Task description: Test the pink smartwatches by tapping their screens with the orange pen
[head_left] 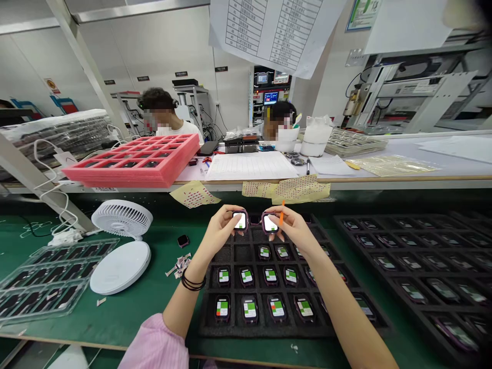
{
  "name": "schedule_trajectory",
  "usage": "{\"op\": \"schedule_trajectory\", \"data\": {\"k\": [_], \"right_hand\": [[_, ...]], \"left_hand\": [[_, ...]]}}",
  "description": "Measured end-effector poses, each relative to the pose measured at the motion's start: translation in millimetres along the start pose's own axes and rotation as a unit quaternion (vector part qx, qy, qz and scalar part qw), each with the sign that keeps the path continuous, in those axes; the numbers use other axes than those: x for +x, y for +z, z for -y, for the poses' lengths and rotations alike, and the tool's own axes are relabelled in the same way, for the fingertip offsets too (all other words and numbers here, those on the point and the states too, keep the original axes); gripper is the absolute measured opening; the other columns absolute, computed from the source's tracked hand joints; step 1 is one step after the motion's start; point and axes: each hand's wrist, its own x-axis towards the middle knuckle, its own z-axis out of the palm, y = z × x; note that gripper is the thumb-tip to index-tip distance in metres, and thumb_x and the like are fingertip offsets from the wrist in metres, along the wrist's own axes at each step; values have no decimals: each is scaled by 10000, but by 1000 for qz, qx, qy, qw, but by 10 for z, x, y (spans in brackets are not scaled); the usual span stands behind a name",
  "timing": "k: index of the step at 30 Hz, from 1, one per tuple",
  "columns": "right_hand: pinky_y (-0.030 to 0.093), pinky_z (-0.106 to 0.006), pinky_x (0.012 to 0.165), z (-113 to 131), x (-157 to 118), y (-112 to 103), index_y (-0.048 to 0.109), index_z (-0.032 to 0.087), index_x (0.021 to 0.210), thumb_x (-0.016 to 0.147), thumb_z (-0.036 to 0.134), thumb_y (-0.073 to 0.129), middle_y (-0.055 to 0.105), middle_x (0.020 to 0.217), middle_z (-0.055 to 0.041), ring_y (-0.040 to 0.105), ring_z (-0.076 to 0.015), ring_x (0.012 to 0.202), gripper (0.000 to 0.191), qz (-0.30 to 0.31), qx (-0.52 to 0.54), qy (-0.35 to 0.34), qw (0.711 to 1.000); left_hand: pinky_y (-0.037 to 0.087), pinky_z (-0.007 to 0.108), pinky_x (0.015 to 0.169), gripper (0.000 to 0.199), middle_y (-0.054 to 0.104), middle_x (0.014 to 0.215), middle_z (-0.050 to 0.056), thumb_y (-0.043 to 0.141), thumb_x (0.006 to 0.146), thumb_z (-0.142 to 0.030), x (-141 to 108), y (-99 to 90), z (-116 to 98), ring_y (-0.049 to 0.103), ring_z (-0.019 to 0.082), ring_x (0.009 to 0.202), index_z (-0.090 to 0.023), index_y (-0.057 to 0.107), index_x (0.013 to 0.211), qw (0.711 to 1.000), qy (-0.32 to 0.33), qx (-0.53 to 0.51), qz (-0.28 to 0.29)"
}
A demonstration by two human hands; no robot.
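My left hand (222,226) is closed on a smartwatch body (241,221) with a lit white screen, the thumb lying on the glass. In my right hand (292,226) is a second smartwatch body (269,223), also lit white, its thumb on the screen. A thin orange stick (282,211) pokes up between the right fingers. Both hands hover over the far part of a black foam tray (242,254). Rows of smartwatches with green and white screens, such as one watch (270,275), sit in its compartments; my right forearm hides some.
Another black tray of watches (409,263) lies right. At left are a white fan (121,269), a clear plastic tray (57,271), one loose watch (183,240) and paper scraps (179,265). A shelf edge (365,183) carries a pink foam tray (154,177). Two people sit beyond.
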Motion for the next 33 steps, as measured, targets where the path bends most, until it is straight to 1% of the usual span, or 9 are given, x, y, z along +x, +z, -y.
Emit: {"op": "schedule_trajectory", "data": {"k": [4, 9, 13, 16, 19, 22, 26, 29, 33], "right_hand": [[319, -205, 322, -7, 11, -4, 637, 191, 920, 787, 464, 664, 553, 626, 32, 598, -125, 414, 305, -17, 2, 9, 1000], [316, -210, 331, 1, -2, 2, 632, 203, 920, 786, 437, 676, 612, 732, 4, 596, -111, 412, 273, -16, 7, 18, 1000], [351, -211, 354, 25, -19, -1, 620, 203, 974, 771, 403, 702, 621, 803, -9, 603, -106, 450, 296, 6, 2, 15, 1000], [358, -201, 353, 37, -24, -2, 595, 204, 1048, 746, 376, 729, 616, 844, -25, 647, -142, 559, 373, 33, 5, 11, 999], [352, -189, 348, 34, -21, 3, 568, 210, 1081, 713, 346, 759, 624, 897, -41, 666, -164, 637, 437, 46, 7, 15, 999], [343, -187, 355, 29, -19, 10, 568, 209, 1070, 707, 332, 764, 619, 851, -23, 654, -150, 612, 430, 44, 4, 20, 999], [336, -203, 358, 33, -19, 11, 599, 204, 1017, 735, 377, 737, 567, 700, 25, 590, -112, 486, 359, 15, -12, 29, 999], [358, -226, 360, 24, -11, 2, 623, 206, 966, 752, 428, 712, 576, 700, 21, 553, -99, 424, 321, -10, -9, 31, 999], [320, -219, 342, 0, 3, -9, 640, 202, 946, 809, 476, 636, 594, 671, 6, 581, -119, 426, 307, -7, 1, 24, 1000]], "left_hand": [[415, 204, 487, 309, 622, 682, -8, 568, 859, -445, 7, 1, 4, 615, 116, 544, -162, 599, 979, 1000, -7, 3, -7], [405, 201, 488, 308, 621, 709, 5, 556, 868, -433, 8, 2, 10, 615, 120, 584, -156, 605, 993, 1000, -1, 13, 2], [420, 204, 531, 351, 654, 890, 55, 584, 858, -393, 10, -10, 38, 642, 154, 743, -163, 552, 1121, 999, 11, 18, 40], [433, 205, 563, 400, 641, 1042, 88, 595, 855, -342, 13, -22, 69, 641, 168, 836, -176, 502, 1207, 998, 20, 22, 58], [449, 211, 589, 483, 632, 1084, 97, 610, 844, -304, 18, -31, 97, 640, 180, 878, -189, 458, 1288, 997, 21, 29, 68], [450, 215, 587, 538, 633, 1112, 103, 606, 841, -303, 24, -30, 100, 639, 184, 883, -194, 434, 1338, 998, 17, 26, 63], [435, 216, 568, 439, 668, 966, 75, 565, 859, -347, 17, -19, 41, 622, 150, 767, -163, 521, 1255, 999, 14, 26, 35], [431, 217, 550, 361, 647, 776, 32, 543, 867, -388, 9, -9, -4, 599, 130, 654, -152, 590, 1135, 999, 3, 35, 21], [379, 198, 468, 328, 615, 721, 19, 557, 844, -445, 18, 0, 0, 558, 111, 569, -154, 620, 982, 999, -11, 37, -6]]}}
